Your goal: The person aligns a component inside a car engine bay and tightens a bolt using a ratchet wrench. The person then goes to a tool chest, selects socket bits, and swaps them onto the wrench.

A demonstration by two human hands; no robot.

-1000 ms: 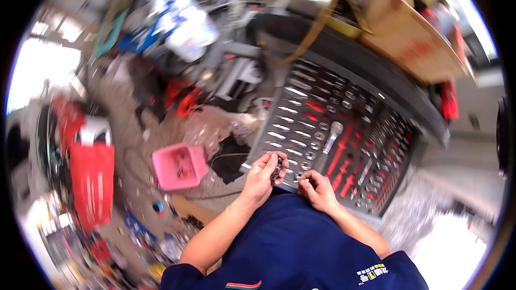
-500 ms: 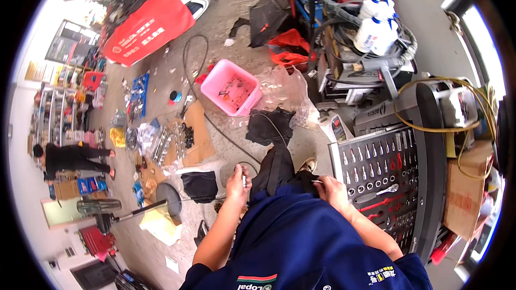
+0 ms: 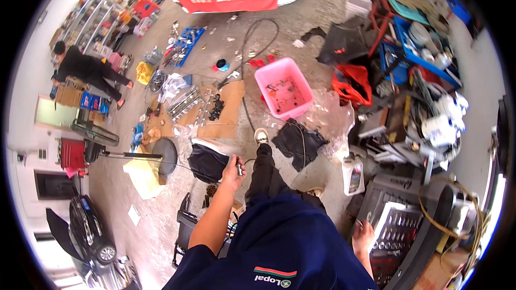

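My left hand (image 3: 235,178) is closed around a small silver cylinder-shaped metal piece (image 3: 239,169), held in front of my body at the left. On the right, my right hand (image 3: 363,236) hangs low beside the pale edge of an open tool drawer (image 3: 380,221). Its fingers are curled together, and what they hold, if anything, is too small to make out. Rows of sockets and bits (image 3: 399,223) lie in the drawer's dark insert. Ahead of me on the floor is a pink plastic tub (image 3: 297,108) with small dark parts in its bottom.
A black cloth (image 3: 299,144) lies past my feet, beside a white jug (image 3: 353,176). Engine parts rest on cardboard (image 3: 228,121) to the left, near a black-topped stool (image 3: 208,162). Another person (image 3: 86,70) stands far left. A cable (image 3: 245,102) crosses the floor.
My body has turned left and stepped forward. My right hand has moved away from my waist, out to the drawer's side. The left hand still holds the metal piece.
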